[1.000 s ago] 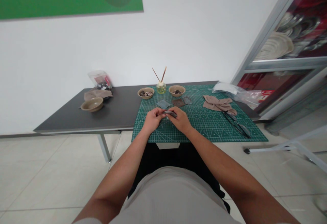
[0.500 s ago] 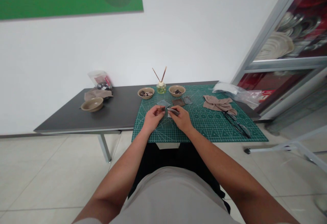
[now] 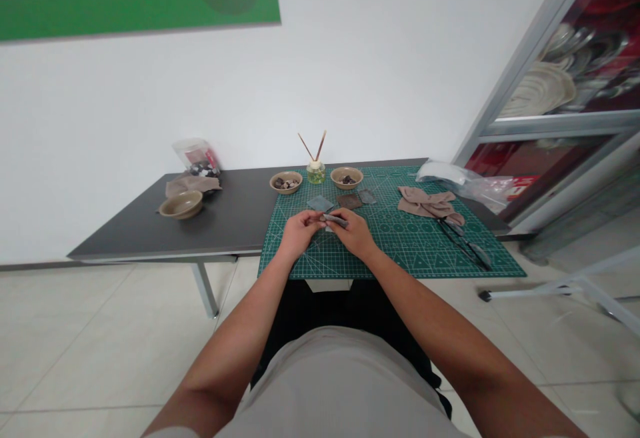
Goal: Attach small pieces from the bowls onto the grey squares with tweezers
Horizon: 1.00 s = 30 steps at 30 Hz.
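Over the near part of a green cutting mat [image 3: 400, 251], my two hands meet with fingertips close together. My right hand [image 3: 357, 234] pinches a thin grey piece, apparently a folded abrasive sheet [image 3: 336, 220]. My left hand [image 3: 299, 233] is closed on a small dark piece, now mostly hidden by the fingers and the grey sheet. The sheet's tip reaches the left fingertips; I cannot tell how firmly they touch. Just beyond lie a blue-grey square sheet [image 3: 320, 203], a brown square sheet [image 3: 349, 201] and a smaller grey sheet [image 3: 367, 196].
Two tan bowls, a left one [image 3: 286, 191] and a right one [image 3: 347, 187], hold small dark lumps. Between them stands a reed diffuser [image 3: 316, 173]. A brown cloth [image 3: 430, 205] and glasses [image 3: 465, 245] lie right. Another bowl [image 3: 181, 206] and a clear tub [image 3: 197, 157] stand left.
My hands have come together, and the grey sheet now reaches my left fingertips. The small dark piece, visible before in my left fingers, is now mostly covered.
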### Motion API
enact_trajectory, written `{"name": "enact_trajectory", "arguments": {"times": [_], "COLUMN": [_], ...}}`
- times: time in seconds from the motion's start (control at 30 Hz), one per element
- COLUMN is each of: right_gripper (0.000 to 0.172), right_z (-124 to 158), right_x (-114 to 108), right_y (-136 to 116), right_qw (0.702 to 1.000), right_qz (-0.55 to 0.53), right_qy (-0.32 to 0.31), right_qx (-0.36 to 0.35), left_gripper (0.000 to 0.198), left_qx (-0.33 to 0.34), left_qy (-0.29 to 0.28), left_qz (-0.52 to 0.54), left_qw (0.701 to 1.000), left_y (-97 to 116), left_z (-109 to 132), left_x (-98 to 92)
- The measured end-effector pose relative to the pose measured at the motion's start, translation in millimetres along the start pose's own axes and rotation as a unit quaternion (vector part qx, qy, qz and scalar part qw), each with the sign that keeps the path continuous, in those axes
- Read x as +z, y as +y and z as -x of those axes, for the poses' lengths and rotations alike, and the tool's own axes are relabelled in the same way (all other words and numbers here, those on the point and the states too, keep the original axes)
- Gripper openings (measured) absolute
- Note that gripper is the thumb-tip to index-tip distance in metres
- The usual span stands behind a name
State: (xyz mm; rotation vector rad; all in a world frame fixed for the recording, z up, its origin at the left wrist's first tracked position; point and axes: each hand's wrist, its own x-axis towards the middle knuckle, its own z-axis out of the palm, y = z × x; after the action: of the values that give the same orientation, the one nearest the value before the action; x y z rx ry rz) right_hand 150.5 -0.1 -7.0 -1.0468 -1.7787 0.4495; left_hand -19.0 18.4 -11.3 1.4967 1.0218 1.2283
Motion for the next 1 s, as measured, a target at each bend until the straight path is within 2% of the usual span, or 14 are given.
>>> {"name": "enact_trajectory", "arguments": {"times": [0.33, 0.57, 0.67, 1.0], "right_gripper": [0.012, 0.011, 0.011, 0.012], "right_z": [-0.2, 1.1, 1.2, 1.5], "right_x": [-1.6, -1.5, -1.5, -2.5], "right_y": [-0.4, -1.6, -3.1, -4.7], "right_qw": [1.0, 1.0, 1.0, 0.999], "right_qz": [-0.023, -0.016, -0.004, -0.004], "right_qy": [-0.014, -0.018, -0.017, -0.018], "right_qx": [0.016, 0.02, 0.014, 0.037], "left_gripper": [0.023, 0.025, 0.024, 0.024], "left_qx": [-0.035, -0.048, -0.051, -0.052], "left_qy": [-0.017, 0.0, -0.009, -0.012], "left_qz": [0.025, 0.057, 0.075, 0.065], "left_qw": [0.999, 0.997, 0.996, 0.996], "left_y": [-4.8, 0.6, 3.0, 3.4], "left_z": [-3.3, -0.9, -0.4, 1.4], "left_x": [-4.8, -3.2, -2.8, -3.8]}}
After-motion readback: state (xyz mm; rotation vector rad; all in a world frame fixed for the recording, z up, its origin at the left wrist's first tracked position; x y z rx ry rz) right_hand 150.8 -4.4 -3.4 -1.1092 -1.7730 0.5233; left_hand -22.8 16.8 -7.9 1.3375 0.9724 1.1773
